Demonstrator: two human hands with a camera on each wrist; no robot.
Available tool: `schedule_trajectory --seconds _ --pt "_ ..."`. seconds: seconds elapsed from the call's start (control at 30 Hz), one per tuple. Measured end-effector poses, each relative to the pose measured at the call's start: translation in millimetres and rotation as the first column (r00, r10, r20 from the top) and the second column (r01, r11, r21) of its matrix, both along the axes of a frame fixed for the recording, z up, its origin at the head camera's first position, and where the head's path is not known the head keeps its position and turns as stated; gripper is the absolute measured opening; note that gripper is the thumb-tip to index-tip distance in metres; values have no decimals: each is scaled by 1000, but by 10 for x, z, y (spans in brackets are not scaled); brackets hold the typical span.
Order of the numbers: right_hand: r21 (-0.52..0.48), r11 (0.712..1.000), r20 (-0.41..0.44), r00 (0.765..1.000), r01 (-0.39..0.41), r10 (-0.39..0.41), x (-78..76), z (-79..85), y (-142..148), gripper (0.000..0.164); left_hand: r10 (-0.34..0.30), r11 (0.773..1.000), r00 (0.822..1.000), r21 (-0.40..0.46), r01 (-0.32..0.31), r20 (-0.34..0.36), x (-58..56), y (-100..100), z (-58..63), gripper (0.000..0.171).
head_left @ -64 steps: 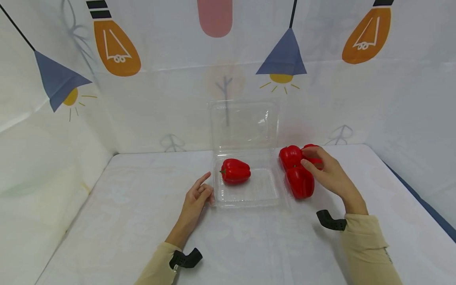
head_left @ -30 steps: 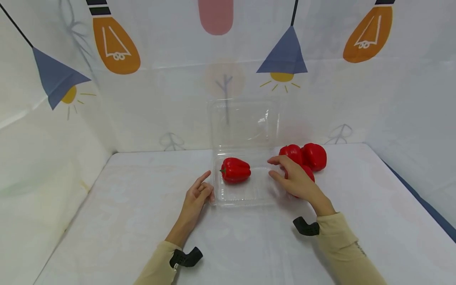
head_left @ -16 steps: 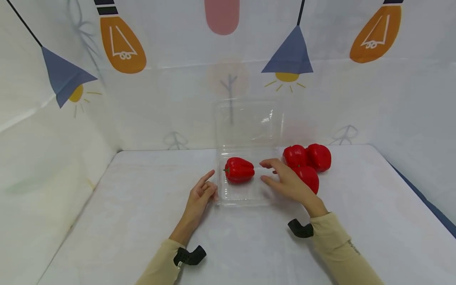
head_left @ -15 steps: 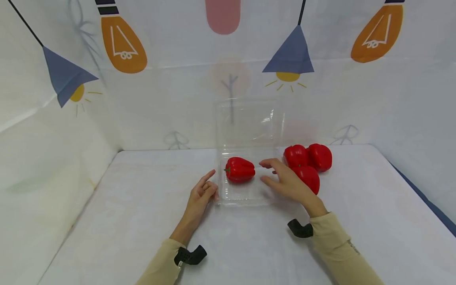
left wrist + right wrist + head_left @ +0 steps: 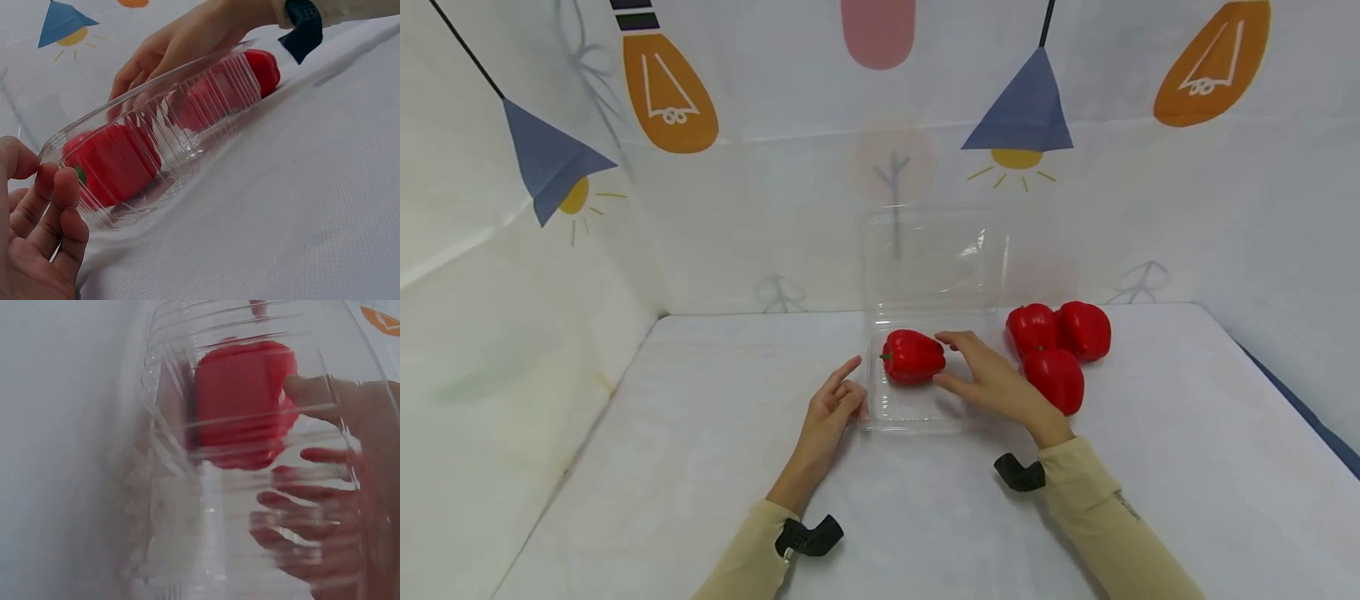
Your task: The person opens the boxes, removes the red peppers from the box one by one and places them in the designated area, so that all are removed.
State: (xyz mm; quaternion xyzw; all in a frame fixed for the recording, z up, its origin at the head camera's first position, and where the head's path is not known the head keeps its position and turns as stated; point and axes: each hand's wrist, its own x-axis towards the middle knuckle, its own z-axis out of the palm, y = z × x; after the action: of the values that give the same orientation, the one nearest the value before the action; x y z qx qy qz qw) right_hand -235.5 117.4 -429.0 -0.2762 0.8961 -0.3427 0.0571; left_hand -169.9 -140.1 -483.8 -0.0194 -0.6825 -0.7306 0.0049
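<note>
A clear plastic clamshell box [image 5: 906, 410] lies on the white table, its lid [image 5: 925, 267] standing up at the back. On its side inside is a red bell pepper [image 5: 912, 358], green stem to the left. My left hand [image 5: 829, 417] holds the box's left rim; the left wrist view shows thumb and fingertips [image 5: 66, 187] at the rim corner. Over the box's right part, my right hand [image 5: 996, 385] has thumb and fingers spread at the pepper's blunt end. In the right wrist view the thumb tip appears against the pepper [image 5: 240, 406], seen through the box wall.
Right of the box, three more red peppers sit clustered: one back left [image 5: 1032, 327], one back right [image 5: 1084, 331], one in front [image 5: 1055, 381]. A white printed curtain [image 5: 760, 200] rises behind the table [image 5: 925, 517].
My right hand has come left from the pepper cluster, over the box, to the pepper inside. The left hand stays at the rim. The head view has shifted slightly.
</note>
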Motion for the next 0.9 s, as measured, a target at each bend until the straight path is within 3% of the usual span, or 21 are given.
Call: schedule_trajectory --seconds 0.33,0.9 --pt "83 995 -27 999 50 -48 -55 49 -201 74 -11 1000 1000 -7 11 5 -2 15 6 47" --pt "102 992 -131 990 70 -57 -91 -18 -470 79 -27 1000 1000 -1 27 -4 9 3 22 48"
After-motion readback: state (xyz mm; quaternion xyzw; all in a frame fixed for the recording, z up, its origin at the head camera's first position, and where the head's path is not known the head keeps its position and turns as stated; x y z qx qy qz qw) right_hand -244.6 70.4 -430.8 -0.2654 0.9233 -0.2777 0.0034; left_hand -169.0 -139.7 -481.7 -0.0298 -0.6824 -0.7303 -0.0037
